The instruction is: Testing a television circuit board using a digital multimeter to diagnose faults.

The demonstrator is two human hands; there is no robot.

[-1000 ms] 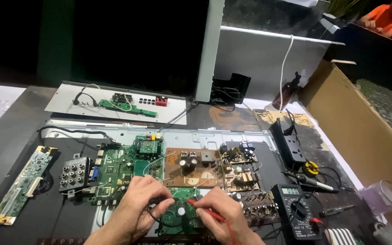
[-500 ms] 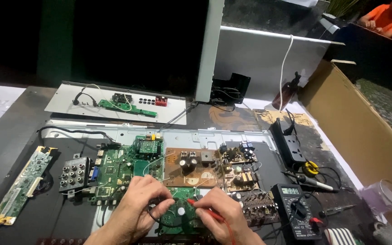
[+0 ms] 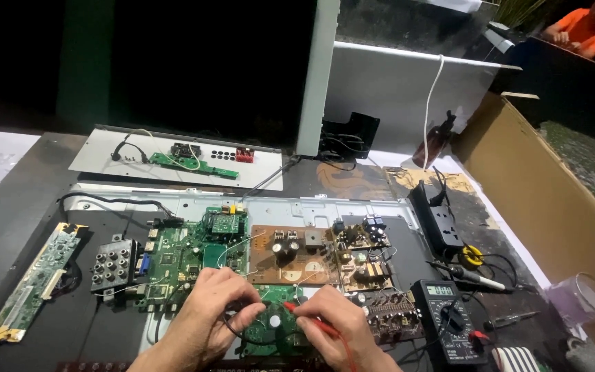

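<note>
Both hands are working over a small green board that is lying at the near edge of the table, in front of the brown board. The right hand is pinching a red probe between thumb and fingers, with the tip resting on the board. The left hand is curling tight beside it, seemingly holding a black probe, but the fingers are hiding it, so I cannot tell for sure. A black lead is looping between the hands.

Behind them a big green board is lying on the metal chassis, and the hands are covering part of its near edge. A long narrow board is sitting far to the left. To the right, a multimeter is standing close to the right hand, with a power strip further back. A clear cup is standing at the right edge; its content is not visible. A cardboard box is leaning along the right side
</note>
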